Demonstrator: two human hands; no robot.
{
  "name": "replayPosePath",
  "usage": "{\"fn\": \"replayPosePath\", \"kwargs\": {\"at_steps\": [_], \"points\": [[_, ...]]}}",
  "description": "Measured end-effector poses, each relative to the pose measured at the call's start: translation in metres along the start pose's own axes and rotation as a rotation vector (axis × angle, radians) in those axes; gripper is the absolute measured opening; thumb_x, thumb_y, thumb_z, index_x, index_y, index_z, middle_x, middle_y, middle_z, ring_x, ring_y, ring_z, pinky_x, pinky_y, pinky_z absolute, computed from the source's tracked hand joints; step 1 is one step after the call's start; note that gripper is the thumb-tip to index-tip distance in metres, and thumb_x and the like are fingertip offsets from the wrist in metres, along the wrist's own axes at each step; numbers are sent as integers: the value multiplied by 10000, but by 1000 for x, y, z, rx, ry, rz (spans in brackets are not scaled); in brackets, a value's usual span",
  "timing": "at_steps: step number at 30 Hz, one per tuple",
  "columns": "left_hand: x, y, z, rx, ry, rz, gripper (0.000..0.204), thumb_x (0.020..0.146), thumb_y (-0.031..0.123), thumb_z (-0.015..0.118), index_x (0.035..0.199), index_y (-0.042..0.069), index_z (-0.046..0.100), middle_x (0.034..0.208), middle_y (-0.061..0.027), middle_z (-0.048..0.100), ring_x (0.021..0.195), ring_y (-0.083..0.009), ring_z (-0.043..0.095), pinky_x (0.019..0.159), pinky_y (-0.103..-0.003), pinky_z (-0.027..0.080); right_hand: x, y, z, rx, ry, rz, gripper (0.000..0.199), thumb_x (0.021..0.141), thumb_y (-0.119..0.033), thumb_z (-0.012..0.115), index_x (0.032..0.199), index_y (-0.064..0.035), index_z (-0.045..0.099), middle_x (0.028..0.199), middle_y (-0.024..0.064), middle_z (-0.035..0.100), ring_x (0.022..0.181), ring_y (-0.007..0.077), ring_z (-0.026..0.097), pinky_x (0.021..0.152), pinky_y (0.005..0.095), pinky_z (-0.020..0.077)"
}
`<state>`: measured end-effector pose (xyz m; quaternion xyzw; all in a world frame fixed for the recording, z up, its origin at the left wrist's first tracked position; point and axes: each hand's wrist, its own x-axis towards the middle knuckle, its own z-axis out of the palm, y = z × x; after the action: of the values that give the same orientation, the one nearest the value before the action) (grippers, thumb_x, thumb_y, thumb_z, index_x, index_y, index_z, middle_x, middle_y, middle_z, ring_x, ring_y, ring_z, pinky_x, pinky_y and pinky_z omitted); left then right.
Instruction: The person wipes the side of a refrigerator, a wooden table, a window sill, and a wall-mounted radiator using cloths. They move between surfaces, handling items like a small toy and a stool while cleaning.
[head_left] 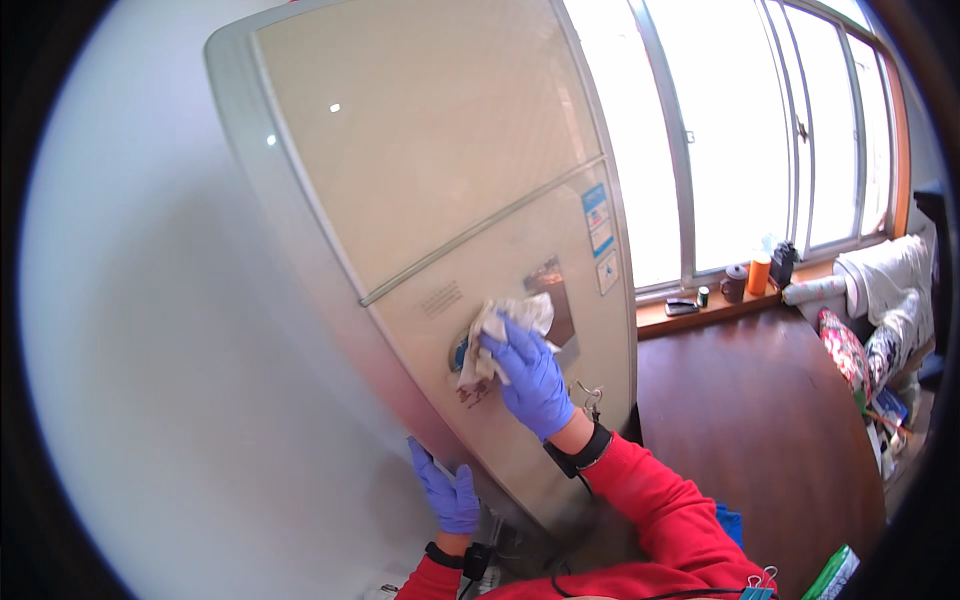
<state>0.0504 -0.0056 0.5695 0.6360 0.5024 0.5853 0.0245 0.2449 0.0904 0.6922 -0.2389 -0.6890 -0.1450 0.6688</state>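
Note:
A tall beige cabinet, apparently a floor-standing air conditioner [430, 130], fills the middle of the view. Against its lower front panel, my right hand [535, 385], in a purple-blue glove, presses a crumpled whitish cloth [490, 350]. The cloth partly covers a round blue emblem [460, 353] and borders a shiny rectangular panel [560, 310]. Lower down, my gloved left hand [447, 495] is at the cabinet's left edge with its fingers apart and nothing in it. Whether its fingertips touch the cabinet, I cannot tell.
A dark brown wooden table [750, 420] stands right of the cabinet. Along the windowsill [670, 318] are a dark mug [734, 284] and an orange canister [759, 272]. White cloth [885, 270] and a floral cushion [845, 350] lie at far right. A white wall [150, 300] borders the left.

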Motion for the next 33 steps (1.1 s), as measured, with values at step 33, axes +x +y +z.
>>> {"fn": "replayPosePath", "kwargs": {"at_steps": [33], "points": [[14, -22, -30, -58, -43, 177, 807, 928, 412, 604, 1467, -111, 309, 1503, -308, 329, 1376, -436, 352, 1155, -500, 268, 126, -48, 14, -12, -97, -324, 473, 710, -21, 614, 1168, -132, 650, 1198, 115, 613, 1112, 354, 566, 958, 472, 456]]}}
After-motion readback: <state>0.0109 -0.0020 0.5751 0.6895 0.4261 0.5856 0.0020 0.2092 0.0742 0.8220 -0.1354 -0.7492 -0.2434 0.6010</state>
